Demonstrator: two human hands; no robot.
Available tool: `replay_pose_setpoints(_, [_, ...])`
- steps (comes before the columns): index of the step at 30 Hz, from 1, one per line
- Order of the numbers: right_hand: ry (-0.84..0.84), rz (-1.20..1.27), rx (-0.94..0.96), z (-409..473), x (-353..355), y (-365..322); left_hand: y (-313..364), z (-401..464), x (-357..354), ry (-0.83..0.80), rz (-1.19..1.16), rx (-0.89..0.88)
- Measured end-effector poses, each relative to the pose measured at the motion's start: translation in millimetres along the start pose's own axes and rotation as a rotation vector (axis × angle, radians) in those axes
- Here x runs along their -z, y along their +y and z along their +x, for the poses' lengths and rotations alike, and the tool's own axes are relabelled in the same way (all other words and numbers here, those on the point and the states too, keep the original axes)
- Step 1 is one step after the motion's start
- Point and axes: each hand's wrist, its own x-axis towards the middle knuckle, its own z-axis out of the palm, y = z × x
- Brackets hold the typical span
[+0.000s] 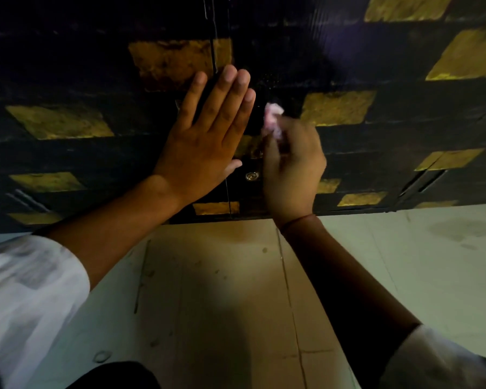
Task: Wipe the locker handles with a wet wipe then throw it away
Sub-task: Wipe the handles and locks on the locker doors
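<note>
While the dark locker door (101, 88) with its yellow patches is steadied by the left hand (205, 136), laid flat with straight fingers against the panel, the wiping is done just to its right. A crumpled wet wipe (272, 119), pale pink, is pinched in the curled fingers of the right hand (292, 172) and held against the door above a small round keyhole (252, 176). The handle itself cannot be made out; it is judged to lie under the wipe or behind the right hand. Because the wipe is bunched small, part of the handle could be missed, or the wad could be dropped onto the cardboard sheet (222, 290) below if the pinch is loosened. Should the flat hand be lifted, the door could be swung or rattled by the rubbing. Handles further right remain to be wiped.
</note>
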Motion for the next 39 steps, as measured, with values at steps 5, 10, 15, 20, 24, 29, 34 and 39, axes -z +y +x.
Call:
replay_pose_setpoints(5, [-0.108,-0.149,0.174,-0.5,9.7,14.2,-6.6,-3.1,2.0,0.016,0.011,-0.015])
replay_pose_setpoints(10, [-0.158,-0.12,0.217,0.8,6.5,23.6,-9.3,-5.0,2.1,0.014,0.047,-0.044])
replay_pose_setpoints(15, [-0.221,-0.118,0.111,-27.6,11.4,42.2,-13.6,-9.1,-2.2,0.024,-0.016,-0.044])
replay_pose_setpoints(20, [-0.201,-0.114,0.146,-17.7,5.7,32.2,-14.5,-11.1,-7.5,0.026,-0.039,-0.061])
replay_pose_setpoints(24, [-0.221,-0.141,0.061,-27.2,4.4,25.3,-30.0,-30.3,-13.8,0.086,-0.193,-0.012])
replay_pose_setpoints(29, [-0.163,0.102,0.233,-0.3,-22.5,-33.8,-62.3,-66.0,-25.4,0.074,-0.183,0.114])
replay_pose_setpoints(34, [-0.265,0.105,0.304,5.8,-56.2,-46.1,-75.7,-82.3,-34.6,-0.009,-0.119,0.142])
replay_pose_setpoints(39, [-0.411,-0.004,0.297,-24.1,-63.8,-8.8,-73.7,-82.0,-33.3,-0.043,-0.133,0.148])
